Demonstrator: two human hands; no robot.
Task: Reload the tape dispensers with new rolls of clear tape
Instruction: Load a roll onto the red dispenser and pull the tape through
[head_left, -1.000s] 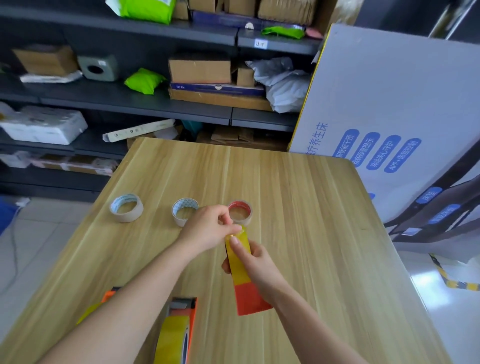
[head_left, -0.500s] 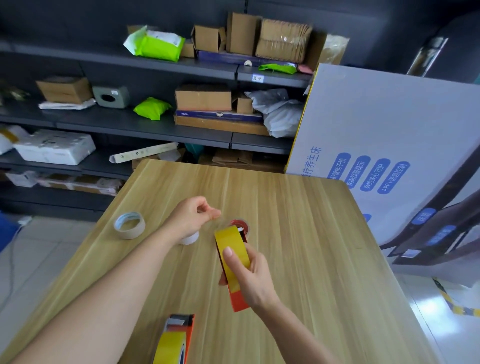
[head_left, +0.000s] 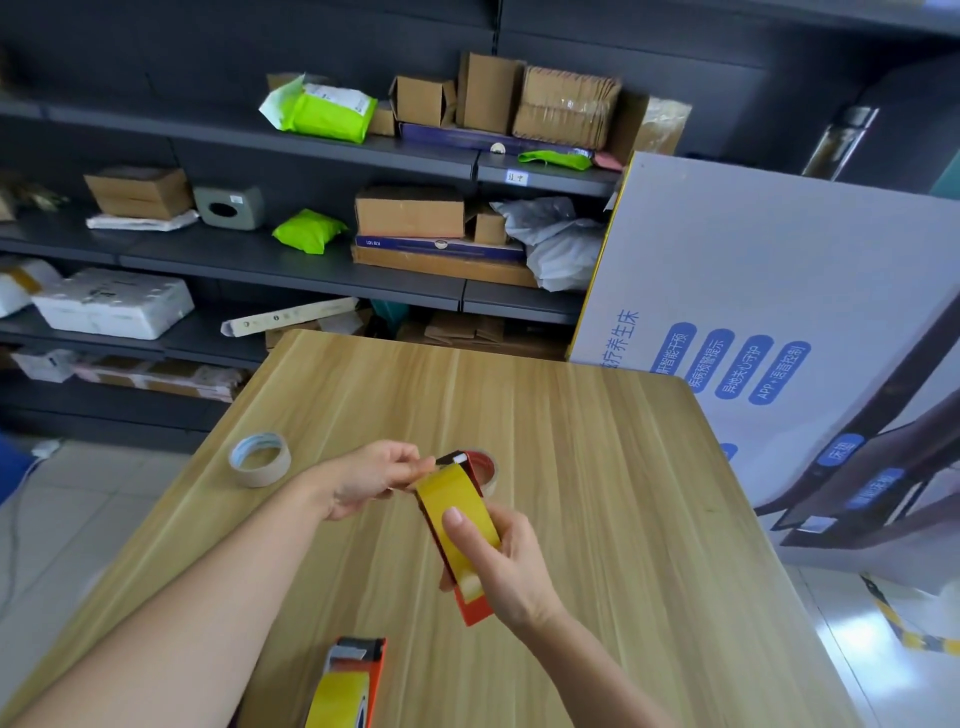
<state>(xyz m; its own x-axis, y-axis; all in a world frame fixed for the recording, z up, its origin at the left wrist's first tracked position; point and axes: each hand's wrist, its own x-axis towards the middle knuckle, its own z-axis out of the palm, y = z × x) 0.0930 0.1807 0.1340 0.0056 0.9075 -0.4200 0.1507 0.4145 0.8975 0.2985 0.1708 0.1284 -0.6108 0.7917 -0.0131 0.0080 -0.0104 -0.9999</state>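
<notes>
My right hand (head_left: 498, 566) grips an orange tape dispenser (head_left: 449, 493) with a yellow top face, held tilted above the wooden table (head_left: 597, 467), thumb pressed on the yellow face. My left hand (head_left: 363, 480) pinches the dispenser's upper end with thumb and forefinger. Just behind that end, a clear tape roll with a red core (head_left: 487, 461) lies flat on the table, partly hidden. Another tape roll with a white-blue core (head_left: 260, 460) lies to the left. A second orange and yellow dispenser (head_left: 353, 680) lies at the near edge.
A large white printed carton (head_left: 753, 291) leans against the table's right far corner. Dark shelves (head_left: 260, 270) with cardboard boxes and green parcels stand behind the table. Tiled floor shows on both sides.
My left hand has come back from hovering over the rolls to pinch the dispenser's upper end. The dispenser stays in my right hand. The view has tilted upward.
</notes>
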